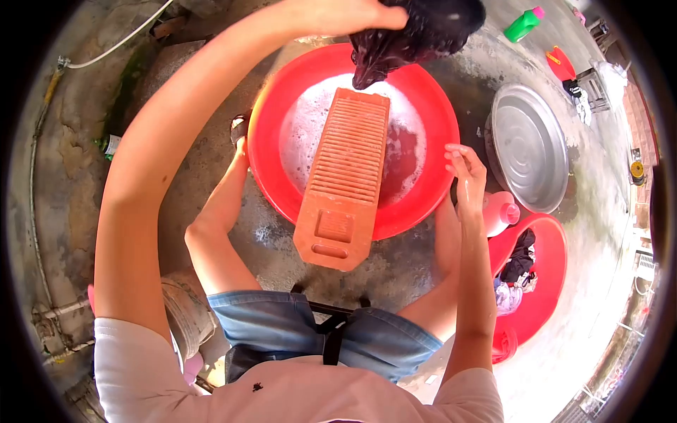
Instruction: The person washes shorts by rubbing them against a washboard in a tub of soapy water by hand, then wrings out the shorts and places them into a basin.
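Left hand (374,15) far forward, firmly clenched; right hand (467,170) nearer, loosely curled.

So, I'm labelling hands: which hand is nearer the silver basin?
Right. The right hand appears between the red tub and the silver basin; the left hand is farther, holding dark cloth at the tub's far side.

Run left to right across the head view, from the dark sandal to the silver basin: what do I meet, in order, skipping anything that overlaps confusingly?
Dark sandal → orange washboard → right hand → silver basin.
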`<action>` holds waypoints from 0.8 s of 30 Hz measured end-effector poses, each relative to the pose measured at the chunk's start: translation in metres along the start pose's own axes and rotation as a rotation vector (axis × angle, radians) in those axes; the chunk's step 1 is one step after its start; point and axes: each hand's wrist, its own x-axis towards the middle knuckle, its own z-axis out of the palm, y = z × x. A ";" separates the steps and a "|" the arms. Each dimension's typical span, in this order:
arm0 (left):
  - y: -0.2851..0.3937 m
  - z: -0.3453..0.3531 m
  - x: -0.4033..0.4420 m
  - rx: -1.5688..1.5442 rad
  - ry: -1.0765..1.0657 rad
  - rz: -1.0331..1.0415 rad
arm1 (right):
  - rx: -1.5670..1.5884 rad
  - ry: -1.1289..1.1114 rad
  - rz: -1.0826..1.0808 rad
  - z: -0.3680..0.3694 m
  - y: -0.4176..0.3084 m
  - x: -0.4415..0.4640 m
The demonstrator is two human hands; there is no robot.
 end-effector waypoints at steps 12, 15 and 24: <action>-0.036 0.248 -0.245 -0.116 -0.567 -0.516 | -0.185 -0.152 0.395 0.056 0.236 0.040; -0.099 0.290 -0.220 0.316 -0.294 -0.648 | -0.105 0.004 0.427 0.071 0.294 0.078; -0.160 0.331 -0.226 0.417 -0.316 -0.731 | 0.495 0.558 0.531 0.100 0.374 0.125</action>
